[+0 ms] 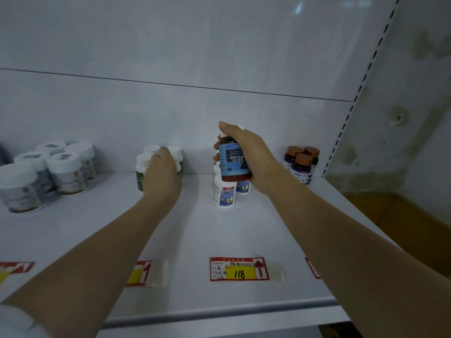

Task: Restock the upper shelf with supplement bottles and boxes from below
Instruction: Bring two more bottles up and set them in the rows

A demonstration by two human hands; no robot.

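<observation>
Lying pale and bare across the middle: white shelf (190, 240), price tag (239, 269) at 6 o'clock. Gripping brown bottle (233, 158) at centre, right hand (251, 159) fingers wrapped tight. Curling over white-capped bottles (151, 157) at 9 o'clock, left hand (162, 175). Standing stained at 3 o'clock: wall (402, 118).

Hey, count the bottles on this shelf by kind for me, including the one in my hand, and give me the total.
Wide white-lidded jars: 5
Green bottles with white caps: at least 3; the left hand hides part
White bottles with blue labels: at least 2
Dark blue-labelled bottle in the right hand: 1
Brown-capped purple bottles: 3
Total: at least 14
</observation>
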